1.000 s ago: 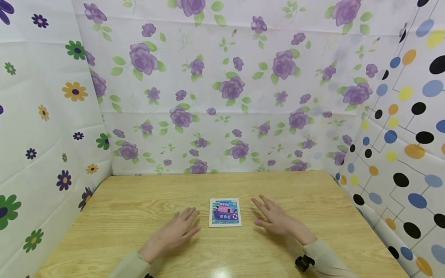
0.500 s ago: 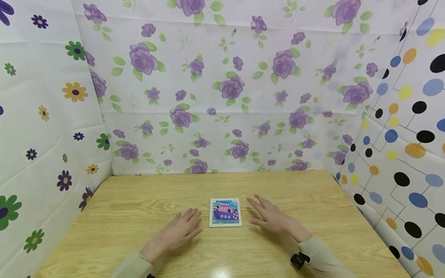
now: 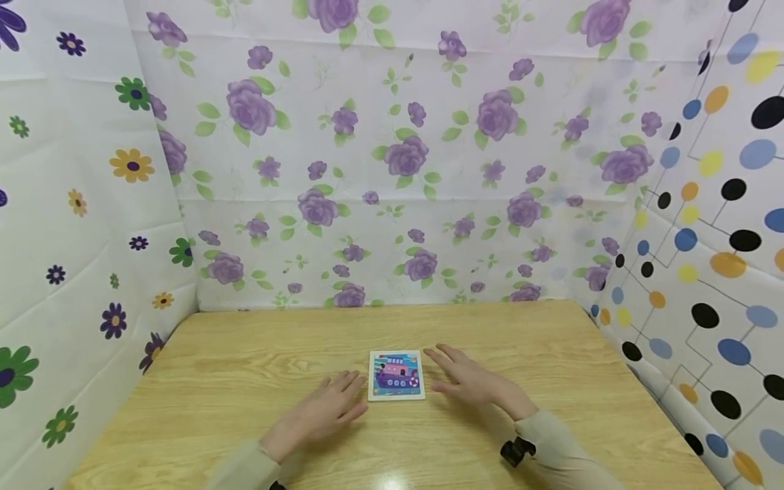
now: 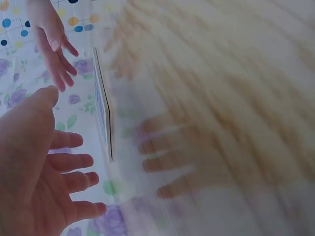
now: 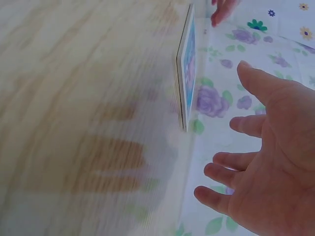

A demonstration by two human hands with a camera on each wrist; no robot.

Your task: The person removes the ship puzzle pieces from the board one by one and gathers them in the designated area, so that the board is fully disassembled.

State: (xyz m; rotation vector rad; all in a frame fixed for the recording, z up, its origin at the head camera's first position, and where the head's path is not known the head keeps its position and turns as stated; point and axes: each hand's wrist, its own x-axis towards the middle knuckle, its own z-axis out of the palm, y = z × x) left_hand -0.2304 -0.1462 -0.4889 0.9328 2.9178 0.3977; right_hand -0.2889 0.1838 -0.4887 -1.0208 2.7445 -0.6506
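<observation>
A square picture puzzle board (image 3: 396, 375) with a white frame lies flat on the wooden table, showing a purple and pink boat on blue. To its left, my left hand (image 3: 327, 408) hovers with fingers spread, fingertips close to the board's left edge. My right hand (image 3: 478, 381) is on the other side, its fingers extended toward the right edge. Both hands hold nothing. In the left wrist view the board (image 4: 102, 105) appears edge-on beyond the left hand (image 4: 39, 172). The right wrist view has the board's side (image 5: 186, 69) beside the right hand (image 5: 275, 152).
The wooden table (image 3: 275, 347) has a glossy surface that reflects the hands. A floral cloth (image 3: 392, 170) stands behind it. Patterned cloths rise along the left side (image 3: 79, 224) and the right side (image 3: 704, 272).
Both hands have moved inward toward the puzzle board, the left hand to the right and the right hand to the left. The board stays in place.
</observation>
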